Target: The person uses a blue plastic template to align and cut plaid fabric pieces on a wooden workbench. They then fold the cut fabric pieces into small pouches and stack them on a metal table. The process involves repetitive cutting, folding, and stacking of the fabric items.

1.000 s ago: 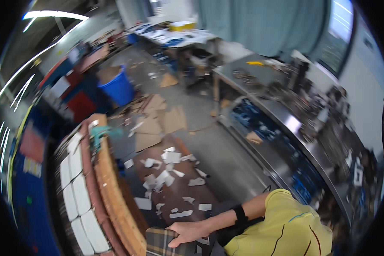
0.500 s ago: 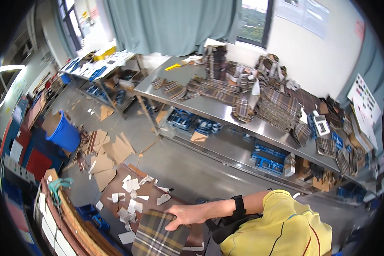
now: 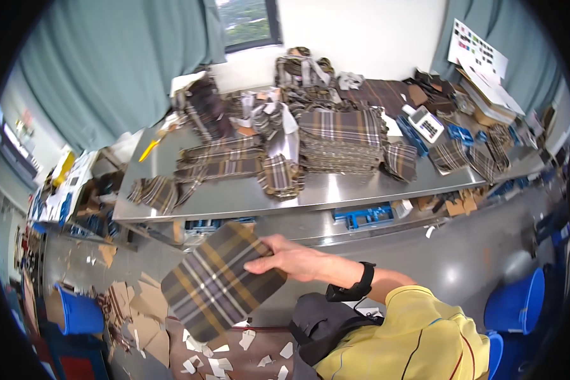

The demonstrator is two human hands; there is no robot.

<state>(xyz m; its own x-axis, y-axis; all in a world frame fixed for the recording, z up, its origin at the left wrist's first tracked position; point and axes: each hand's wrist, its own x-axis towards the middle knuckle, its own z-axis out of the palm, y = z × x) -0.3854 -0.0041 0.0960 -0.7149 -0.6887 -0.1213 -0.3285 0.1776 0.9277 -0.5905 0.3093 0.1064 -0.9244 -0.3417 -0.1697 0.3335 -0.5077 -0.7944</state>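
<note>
My right hand (image 3: 291, 257) is closed on the right edge of a plaid fabric panel (image 3: 212, 278), brown-grey with ochre and white stripes and rounded corners. The thumb lies on its near face; the other fingers are mostly hidden behind it. Held in the air, the panel overlaps the front edge of a steel table (image 3: 234, 202) in the picture. A black band circles my right wrist. My left hand is out of view. On the table lie a stack of similar plaid panels (image 3: 342, 142), small plaid pieces (image 3: 155, 193) and folded plaid strips (image 3: 221, 158).
Yellow-handled scissors (image 3: 149, 149) and a white calculator (image 3: 425, 123) lie on the table. Blue bins stand left (image 3: 81, 310) and right (image 3: 518, 301). White scraps cover a brown surface (image 3: 259, 351) below me; cardboard pieces (image 3: 152, 323) litter the floor.
My view has turned right toward the steel table. My right hand has raised the plaid panel away from the scrap-strewn brown surface, keeping its hold. More of the panel shows now.
</note>
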